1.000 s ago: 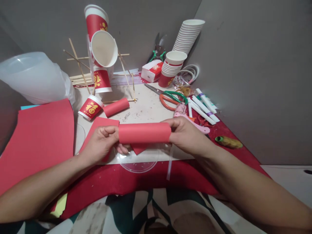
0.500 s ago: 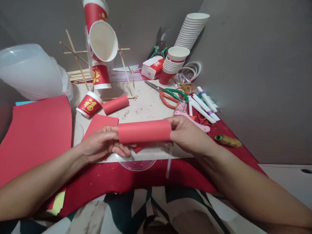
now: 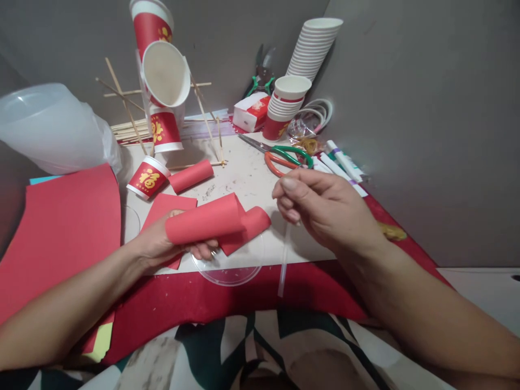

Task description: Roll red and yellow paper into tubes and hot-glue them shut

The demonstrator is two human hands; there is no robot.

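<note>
My left hand (image 3: pixel 162 238) is closed around a rolled sheet of red paper (image 3: pixel 203 219), which slants upward to the right. Behind its right end lies another curled red paper (image 3: pixel 254 225) over a clear round lid (image 3: pixel 231 279). My right hand (image 3: pixel 317 203) is raised to the right of the roll, apart from it. Its thumb is pressed on the curled fingers; whether anything is pinched there cannot be seen. Beyond my left hand lie flat red paper pieces (image 3: pixel 176 203) and a smaller red paper tube (image 3: pixel 192 175).
Paper cups (image 3: pixel 166 73) stand stacked inside a wooden stick frame (image 3: pixel 125 105) at the back. Scissors (image 3: pixel 284 154), markers (image 3: pixel 345 162) and nested cups (image 3: pixel 286 105) lie to the right. Large red sheets (image 3: pixel 73 216) and a translucent container (image 3: pixel 52 122) are on the left. A translucent strip (image 3: pixel 283 271) overhangs the front edge.
My right hand has let go of the roll's right end and risen to the right. In my left hand, the roll has shifted left and tilted, uncovering the curled paper behind.
</note>
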